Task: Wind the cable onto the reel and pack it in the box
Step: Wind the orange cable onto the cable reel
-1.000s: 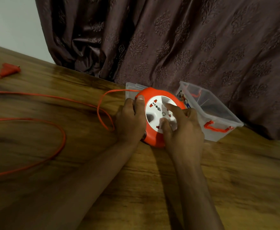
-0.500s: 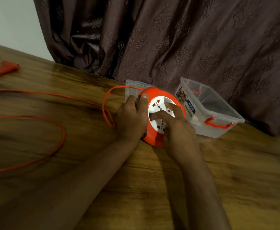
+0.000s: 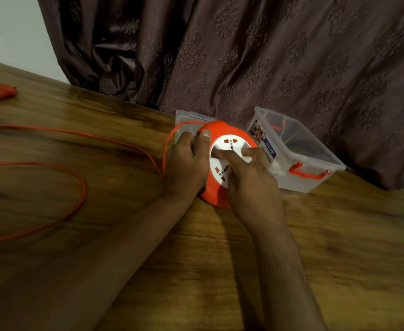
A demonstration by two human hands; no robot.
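the orange cable reel [image 3: 216, 194], with its white socket face [image 3: 227, 151] turned up toward the camera, stands tilted on the wooden tabletop [image 3: 339, 235] just in front of a clear plastic box [image 3: 299, 158]. the left hand [image 3: 186, 166] grips the reel's left rim, thumb lying over the orange edge and fingers curled round the side. the right hand [image 3: 251, 182] lies over the socket face, its fingers bent and pressing into the white disc; whether they hook a recess there cannot be told. the two hands sit close together on the reel, nearly touching.

the orange cable [image 3: 81, 187] leaves the top left of the reel in a tight arc, dips to the tabletop beside the left hand, then runs off to the left in a long line and a wide loop. its orange plug [image 3: 0, 91] rests far left, well apart from the reel. the box stands open, with orange clip handles [image 3: 308, 172] and a printed label on its near end. a flat clear lid [image 3: 189, 118] lies behind the reel. a dark patterned curtain [image 3: 244, 56] hangs behind everything.
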